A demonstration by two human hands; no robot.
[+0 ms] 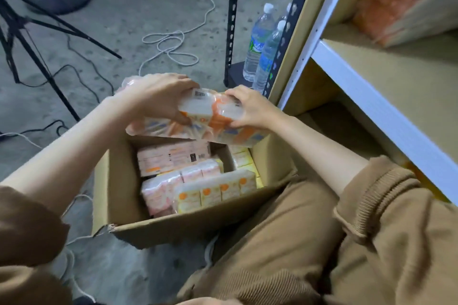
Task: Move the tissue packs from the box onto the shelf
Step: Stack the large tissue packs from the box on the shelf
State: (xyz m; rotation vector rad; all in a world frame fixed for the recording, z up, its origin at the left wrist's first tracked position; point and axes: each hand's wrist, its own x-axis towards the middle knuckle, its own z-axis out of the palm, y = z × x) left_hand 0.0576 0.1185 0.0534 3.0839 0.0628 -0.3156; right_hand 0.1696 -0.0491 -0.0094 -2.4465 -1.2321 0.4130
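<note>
An open cardboard box (119, 195) stands on the floor between my knees and holds several orange and pink tissue packs (215, 190). Above the box's far edge I hold a large orange-and-white tissue pack (203, 116) with both hands. My left hand (158, 96) grips its left top, my right hand (245, 106) its right end. The shelf (371, 86) with white rails and tan boards stands to the right. An orange tissue pack (401, 0) lies on its upper board.
Water bottles (260, 42) stand by the shelf's black post (233, 20). A white cable (173, 44) coils on the concrete floor. Black tripod legs (37, 52) and cables are at the left. My knee (285, 242) in brown trousers is beside the box.
</note>
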